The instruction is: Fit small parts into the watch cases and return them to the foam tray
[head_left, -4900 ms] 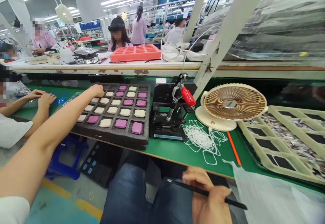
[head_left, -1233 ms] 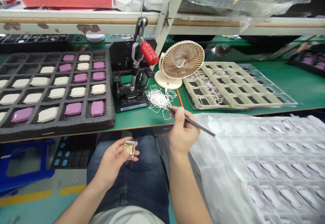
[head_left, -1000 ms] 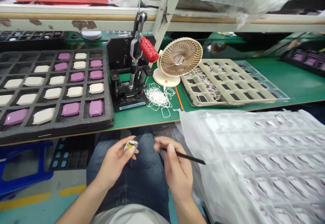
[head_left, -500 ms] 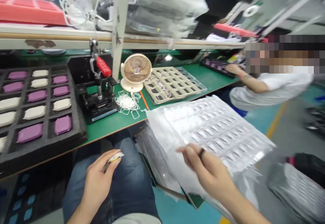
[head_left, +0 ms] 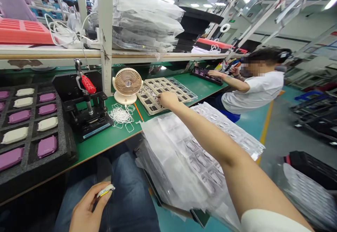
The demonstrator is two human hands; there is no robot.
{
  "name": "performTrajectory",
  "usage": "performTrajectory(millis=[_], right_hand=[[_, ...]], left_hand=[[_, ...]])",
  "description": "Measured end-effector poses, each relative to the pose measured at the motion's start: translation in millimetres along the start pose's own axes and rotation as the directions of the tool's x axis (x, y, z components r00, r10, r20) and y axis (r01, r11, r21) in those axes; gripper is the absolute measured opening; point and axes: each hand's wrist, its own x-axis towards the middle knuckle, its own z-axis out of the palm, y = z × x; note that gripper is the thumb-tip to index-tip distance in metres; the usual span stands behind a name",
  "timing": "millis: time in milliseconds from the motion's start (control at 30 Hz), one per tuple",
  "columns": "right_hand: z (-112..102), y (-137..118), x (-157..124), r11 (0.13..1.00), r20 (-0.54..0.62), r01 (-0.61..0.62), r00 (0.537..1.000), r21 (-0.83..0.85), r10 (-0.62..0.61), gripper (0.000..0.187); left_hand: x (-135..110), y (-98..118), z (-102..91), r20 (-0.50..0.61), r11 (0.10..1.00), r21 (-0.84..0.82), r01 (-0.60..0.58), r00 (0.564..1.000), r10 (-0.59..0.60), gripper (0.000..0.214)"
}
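Observation:
Low over my lap, my left hand [head_left: 91,204] pinches a small white part with a yellow strip [head_left: 106,190] between thumb and fingers. My right hand [head_left: 168,100] is stretched far forward to the beige compartment tray [head_left: 155,111]. Its fingers are bent and close together over the small loose pieces [head_left: 154,92] in that tray. The fingertips are partly hidden, so I cannot make out what they hold. Under my right forearm lies a clear plastic blister tray [head_left: 200,154] with a white film sheet [head_left: 160,137] over part of it.
A black foam tray [head_left: 65,151] holds purple and white cases at left. Beside it stand a press with a red handle [head_left: 88,84] and a beige fan [head_left: 128,84]. White ring gaskets [head_left: 121,114] and an orange stick [head_left: 138,112] lie nearby. A co-worker [head_left: 252,88] sits further right.
My right hand has moved forward and left, from above the blister tray to the beige tray. My left hand still holds the white part. The view has turned to the right.

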Motion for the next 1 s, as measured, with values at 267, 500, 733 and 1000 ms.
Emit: performTrajectory(millis=[267, 500, 733, 1000], right_hand=[[11.0, -6.8, 53.1, 0.990, 0.111, 0.004, 0.994, -0.141, 0.012, 0.039], [8.3, -3.2, 54.6, 0.995, 0.100, 0.014, 0.995, -0.101, -0.004, 0.037], [-14.8, 3.3, 32.7, 0.989, 0.019, 0.047, 0.999, 0.141, -0.050, 0.029], [-24.7, -48.3, -112.6, 0.576, 0.107, 0.069, 0.958, 0.815, -0.266, 0.056]], left_hand=[[-0.2, -24.4, 12.8, -0.047, 0.998, -0.060, 0.013, 0.999, -0.016, 0.053], [10.7, -34.3, 10.7, 0.132, 0.999, 0.009, 0.040, 0.990, -0.041, 0.048], [8.2, -24.6, 11.0, 0.120, 0.999, 0.044, -0.013, 0.993, 0.007, 0.049], [6.3, 34.1, 21.1, -0.034, 0.798, 0.299, -0.524, 0.830, 0.557, 0.012]])
